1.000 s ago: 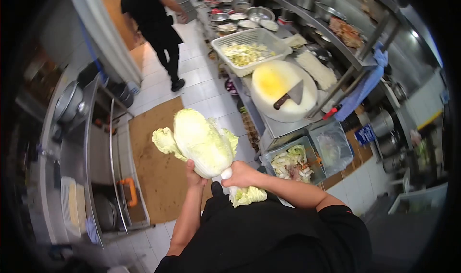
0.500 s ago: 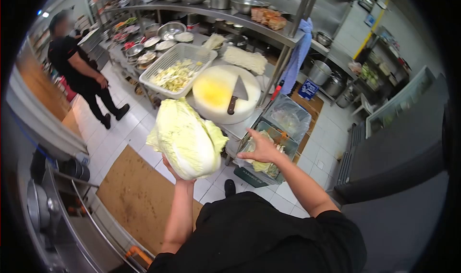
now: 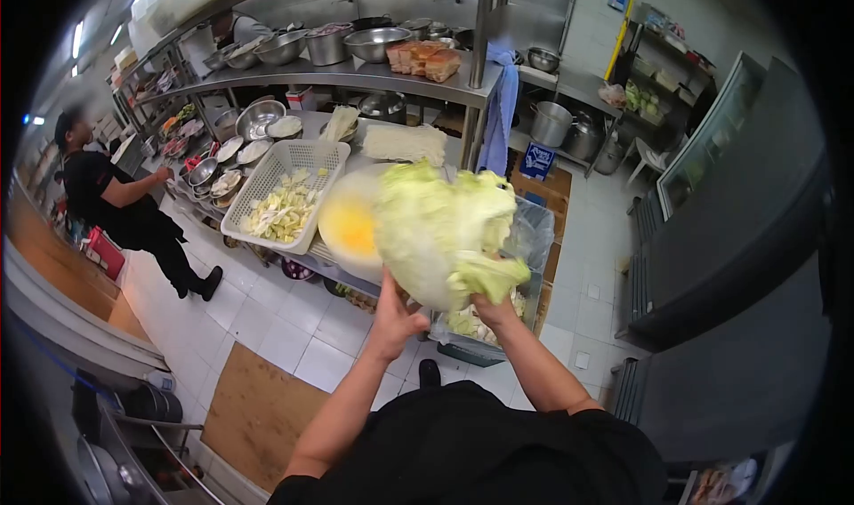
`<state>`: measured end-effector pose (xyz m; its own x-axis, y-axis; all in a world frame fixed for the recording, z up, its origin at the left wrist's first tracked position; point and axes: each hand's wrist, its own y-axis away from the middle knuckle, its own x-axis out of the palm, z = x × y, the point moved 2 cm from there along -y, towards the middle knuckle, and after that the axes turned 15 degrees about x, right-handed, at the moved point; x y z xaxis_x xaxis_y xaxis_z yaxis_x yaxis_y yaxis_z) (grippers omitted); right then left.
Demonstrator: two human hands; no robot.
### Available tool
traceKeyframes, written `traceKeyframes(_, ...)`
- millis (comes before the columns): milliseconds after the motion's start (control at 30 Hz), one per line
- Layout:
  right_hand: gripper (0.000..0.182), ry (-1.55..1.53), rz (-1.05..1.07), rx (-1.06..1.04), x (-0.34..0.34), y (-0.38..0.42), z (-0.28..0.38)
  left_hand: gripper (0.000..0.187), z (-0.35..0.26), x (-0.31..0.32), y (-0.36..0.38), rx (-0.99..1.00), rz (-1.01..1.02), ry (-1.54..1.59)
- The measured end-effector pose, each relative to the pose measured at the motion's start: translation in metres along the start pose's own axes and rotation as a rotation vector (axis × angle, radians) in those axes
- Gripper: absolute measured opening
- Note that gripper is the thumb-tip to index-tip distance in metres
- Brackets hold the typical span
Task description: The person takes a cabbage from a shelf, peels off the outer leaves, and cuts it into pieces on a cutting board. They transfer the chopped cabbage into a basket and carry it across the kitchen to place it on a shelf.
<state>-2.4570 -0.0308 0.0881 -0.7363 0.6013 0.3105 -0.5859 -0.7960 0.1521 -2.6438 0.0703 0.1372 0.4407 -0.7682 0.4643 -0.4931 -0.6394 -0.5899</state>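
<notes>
A large pale green cabbage (image 3: 436, 229), blurred by motion, is held up in front of the round cutting board and hides its right side. My left hand (image 3: 391, 323) touches the cabbage from below at its lower left, thumb apart. At the lower right, my right hand (image 3: 494, 302) grips the cabbage by its outer leaves, its fingers partly hidden by them. The visible part of the white cutting board (image 3: 342, 229) has a yellow patch. Left of the board, a white perforated basket (image 3: 233, 223) holds chopped pale leaves (image 3: 283, 207).
A lined bin (image 3: 531, 296) with leaf scraps stands below the cabbage. Metal bowls (image 3: 283, 48) and meat slabs (image 3: 423, 60) sit on the upper shelf (image 3: 356, 76). A blue towel (image 3: 500, 118) hangs from it. At the left stands a person (image 3: 111, 194) in black.
The cabbage has moved right and now covers the knife's place on the board. My right hand has closed on its leaves. The view has shifted, and the person at the left has raised an arm.
</notes>
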Motion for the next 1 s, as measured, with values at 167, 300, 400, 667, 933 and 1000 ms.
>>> traceKeyframes(167,0.103,0.934,-0.234,-0.553,0.072,0.035,0.091,0.067,0.053,-0.044,-0.021,-0.250,-0.223,0.206)
traceKeyframes(300,0.099,0.635,-0.132,-0.360,0.055,-0.013,0.075,0.060,0.076,-0.080,-0.014,-0.410,-0.282,0.216)
traceKeyframes(400,0.082,0.768,-0.048,-0.403,0.050,-0.025,0.079,0.065,0.090,-0.081,-0.019,-0.422,-0.288,0.383)
traceKeyframes(667,0.051,0.603,-0.165,-0.320,0.044,-0.034,0.090,0.084,0.119,-0.107,-0.037,-0.457,-0.206,0.484)
traceKeyframes(933,0.050,0.406,-0.108,-0.082,0.037,-0.047,0.075,0.120,0.142,-0.111,-0.056,-0.545,-0.073,0.523)
traceKeyframes(1000,0.058,0.566,-0.260,-0.360,0.046,-0.042,0.082,0.123,0.146,-0.113,-0.066,-0.604,-0.104,0.592)
